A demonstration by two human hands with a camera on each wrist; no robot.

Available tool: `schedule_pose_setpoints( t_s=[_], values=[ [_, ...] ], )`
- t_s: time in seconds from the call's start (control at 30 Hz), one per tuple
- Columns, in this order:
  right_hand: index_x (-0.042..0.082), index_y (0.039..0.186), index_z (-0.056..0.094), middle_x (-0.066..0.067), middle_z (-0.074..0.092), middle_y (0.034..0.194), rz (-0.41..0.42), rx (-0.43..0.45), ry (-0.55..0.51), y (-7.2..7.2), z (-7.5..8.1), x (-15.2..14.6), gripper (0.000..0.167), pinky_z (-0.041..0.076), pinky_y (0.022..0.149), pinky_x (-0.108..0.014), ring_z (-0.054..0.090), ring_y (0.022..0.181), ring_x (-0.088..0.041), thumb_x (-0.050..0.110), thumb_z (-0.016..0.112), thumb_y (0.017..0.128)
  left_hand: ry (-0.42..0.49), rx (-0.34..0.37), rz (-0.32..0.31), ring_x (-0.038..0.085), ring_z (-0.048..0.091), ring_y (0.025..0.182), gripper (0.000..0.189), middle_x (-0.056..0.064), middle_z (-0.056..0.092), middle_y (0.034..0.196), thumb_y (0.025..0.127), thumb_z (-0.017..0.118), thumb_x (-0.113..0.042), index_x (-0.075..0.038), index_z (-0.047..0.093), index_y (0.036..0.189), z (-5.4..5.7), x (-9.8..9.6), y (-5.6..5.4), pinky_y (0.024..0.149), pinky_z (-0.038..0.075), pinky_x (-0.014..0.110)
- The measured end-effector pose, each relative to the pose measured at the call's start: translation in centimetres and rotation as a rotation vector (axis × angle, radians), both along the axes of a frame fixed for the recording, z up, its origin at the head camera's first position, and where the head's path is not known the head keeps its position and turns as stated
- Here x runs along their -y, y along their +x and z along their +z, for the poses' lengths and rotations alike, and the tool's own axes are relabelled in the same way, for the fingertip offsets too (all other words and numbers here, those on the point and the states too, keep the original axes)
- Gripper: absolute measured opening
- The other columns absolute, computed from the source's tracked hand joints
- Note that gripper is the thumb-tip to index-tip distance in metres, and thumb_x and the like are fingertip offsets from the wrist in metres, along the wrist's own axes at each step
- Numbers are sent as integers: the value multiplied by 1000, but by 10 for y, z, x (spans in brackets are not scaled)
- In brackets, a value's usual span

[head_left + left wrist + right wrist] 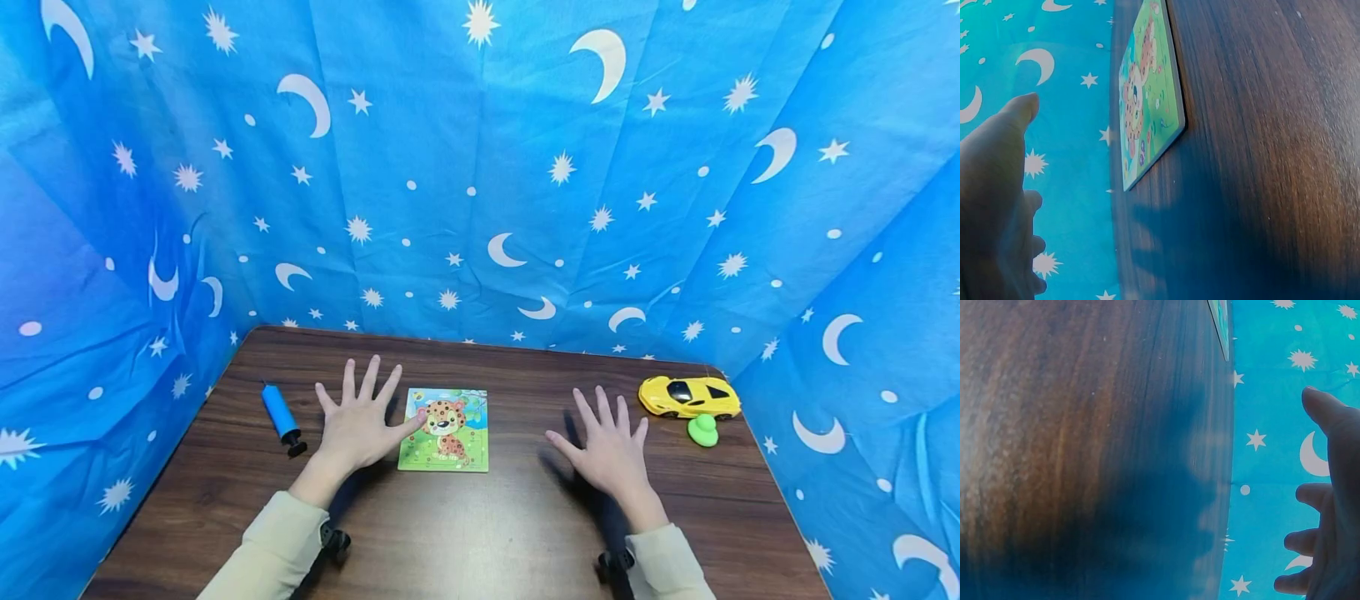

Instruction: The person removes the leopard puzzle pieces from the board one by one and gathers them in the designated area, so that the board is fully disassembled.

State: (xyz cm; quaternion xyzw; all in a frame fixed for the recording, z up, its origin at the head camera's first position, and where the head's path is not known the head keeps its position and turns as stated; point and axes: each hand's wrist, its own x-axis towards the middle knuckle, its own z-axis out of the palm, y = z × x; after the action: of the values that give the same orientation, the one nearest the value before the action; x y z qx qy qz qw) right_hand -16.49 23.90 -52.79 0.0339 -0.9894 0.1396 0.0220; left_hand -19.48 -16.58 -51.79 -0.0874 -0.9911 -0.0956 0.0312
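My left hand (360, 429) is spread with straight fingers above the table, and its thumb overlaps the left edge of a square picture puzzle (465, 437) in the head view. The puzzle shows a spotted leopard cub on green grass and lies flat. In the left wrist view, a gap shows between the thumb and the puzzle (1163, 106). My right hand (606, 454), also spread and holding nothing, hovers right of the puzzle and casts a shadow. Left of the left hand lies a small blue hand pump (279, 410) with a black handle.
A yellow toy car (688, 397) sits at the back right of the dark wooden table (487, 542). Just in front of the car is a small green rubber duck (703, 430). Blue cloth (420, 150) with moons and stars hangs behind the table and along both sides.
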Motion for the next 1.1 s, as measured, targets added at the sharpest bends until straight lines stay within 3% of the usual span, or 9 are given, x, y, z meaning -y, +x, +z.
schedule_pose_setpoints(
  t_s=[0.27, 0.4, 0.63, 0.9, 1.1],
  values=[
    [18, 163, 37, -24, 29, 166, 27, -41, -6, 0, 0, 4, 97, 6, 110, -84, 18, 151, -54, 80, 55, 90, 22, -39, -50, 47, 1, 156, 97, 14, 16, 172, 90, 54, -80, -26, 29, 166, -3, 1, 3, 109, 5, 85],
    [17, 160, 42, -24, 35, 163, 61, -58, -18, 0, -2, 8, 89, 11, 112, -81, 26, 149, -51, 70, 64, 92, 52, -65, -102, 46, 10, 156, 92, 14, 19, 172, 92, 58, -75, -25, 32, 165, -6, -3, 8, 111, 12, 83],
    [12, 152, 53, -23, 50, 152, 121, -104, -101, -4, -2, 24, 72, 32, 109, -74, 45, 138, -48, 47, 76, 94, 115, -36, -185, 43, 18, 155, 83, 14, 22, 171, 97, 59, -67, -23, 37, 164, -15, -15, 16, 114, 19, 76],
    [12, 147, 58, -15, 61, 141, 135, -19, -250, -17, -5, 51, 61, 47, 106, -59, 56, 130, -36, 39, 76, 96, 133, 46, -243, 45, 20, 154, 80, 13, 23, 170, 97, 61, -64, -24, 39, 163, -24, -34, 19, 109, 23, 80],
    [11, 143, 62, -11, 65, 133, 161, 35, -352, -31, -8, 77, 53, 50, 101, -55, 63, 120, -32, 32, 76, 97, 145, 82, -303, 48, 21, 153, 77, 15, 26, 169, 98, 60, -64, -26, 41, 162, -34, -45, 18, 107, 21, 83]
  ],
)
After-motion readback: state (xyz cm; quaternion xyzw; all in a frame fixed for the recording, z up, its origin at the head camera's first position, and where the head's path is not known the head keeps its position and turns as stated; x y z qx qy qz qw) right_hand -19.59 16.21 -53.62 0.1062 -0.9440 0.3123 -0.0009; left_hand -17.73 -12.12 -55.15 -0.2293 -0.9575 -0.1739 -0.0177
